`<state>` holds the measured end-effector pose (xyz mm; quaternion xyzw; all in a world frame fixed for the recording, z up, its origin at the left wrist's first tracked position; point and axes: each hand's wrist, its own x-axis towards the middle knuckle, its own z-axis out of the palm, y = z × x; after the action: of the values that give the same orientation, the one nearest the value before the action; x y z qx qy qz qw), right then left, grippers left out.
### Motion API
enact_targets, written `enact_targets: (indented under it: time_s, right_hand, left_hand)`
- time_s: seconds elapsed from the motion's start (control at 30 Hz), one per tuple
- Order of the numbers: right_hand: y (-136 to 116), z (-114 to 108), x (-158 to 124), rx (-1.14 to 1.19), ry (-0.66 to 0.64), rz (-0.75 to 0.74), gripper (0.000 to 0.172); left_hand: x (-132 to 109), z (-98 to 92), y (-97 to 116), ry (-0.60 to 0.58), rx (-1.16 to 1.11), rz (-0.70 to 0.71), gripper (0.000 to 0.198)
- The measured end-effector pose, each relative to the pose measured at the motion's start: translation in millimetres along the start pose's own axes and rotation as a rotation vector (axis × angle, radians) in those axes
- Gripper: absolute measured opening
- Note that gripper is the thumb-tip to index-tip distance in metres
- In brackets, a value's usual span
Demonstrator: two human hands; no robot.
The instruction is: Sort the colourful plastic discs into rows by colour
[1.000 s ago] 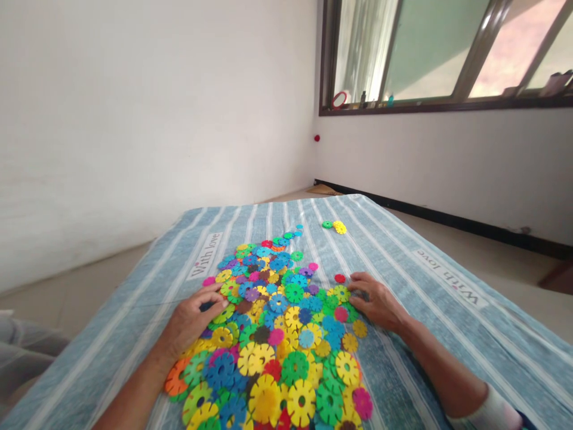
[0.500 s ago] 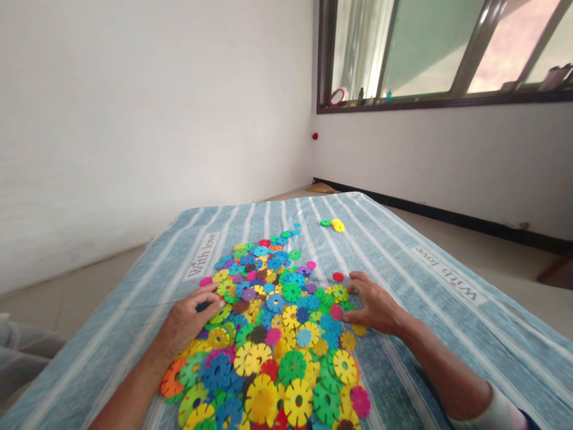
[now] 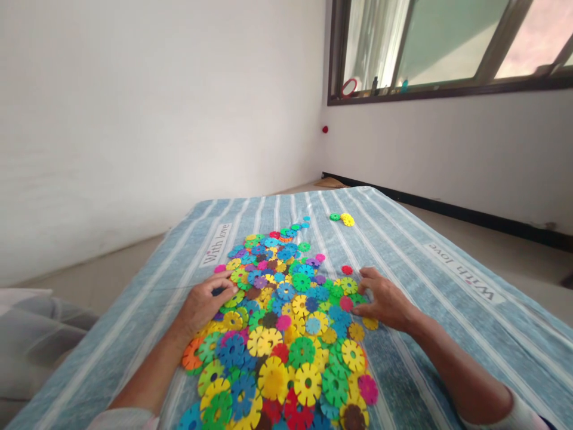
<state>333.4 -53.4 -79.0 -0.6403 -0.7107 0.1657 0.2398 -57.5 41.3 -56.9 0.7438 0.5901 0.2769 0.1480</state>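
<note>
A long heap of flower-shaped plastic discs (image 3: 286, 340) in many colours lies on the striped blue tablecloth (image 3: 403, 251). At the heap's left edge rests my left hand (image 3: 208, 301), its fingers curved and the thumb apart from them around a small gap. Its fingertips touch or nearly touch yellow and green discs; I see nothing held. Across the heap, my right hand (image 3: 382, 298) has thumb and fingers spread at the right edge, beside a pink-red disc (image 3: 346, 304) and a green one. A single red disc (image 3: 347, 270) lies just beyond its fingers.
Farther back on the cloth lie a green disc (image 3: 335, 217) and some stacked yellow discs (image 3: 348, 220). A white wall (image 3: 156, 107) rises behind and to the left. At the upper right is a window (image 3: 443, 48) with a small red-rimmed mirror (image 3: 349, 88) on its sill.
The view has turned slightly left, so everything sits a little farther right. Both hands keep nearly the same places at the heap's sides. No disc has visibly been moved.
</note>
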Motion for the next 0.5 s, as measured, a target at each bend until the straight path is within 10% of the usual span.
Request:
enact_targets:
  time_s: [0.5]
  right_hand:
    - [14,-17,1,0.327,-0.021,0.025,0.007]
  left_hand:
    - [3,5.8,-7,0.029,-0.067,-0.001,0.049]
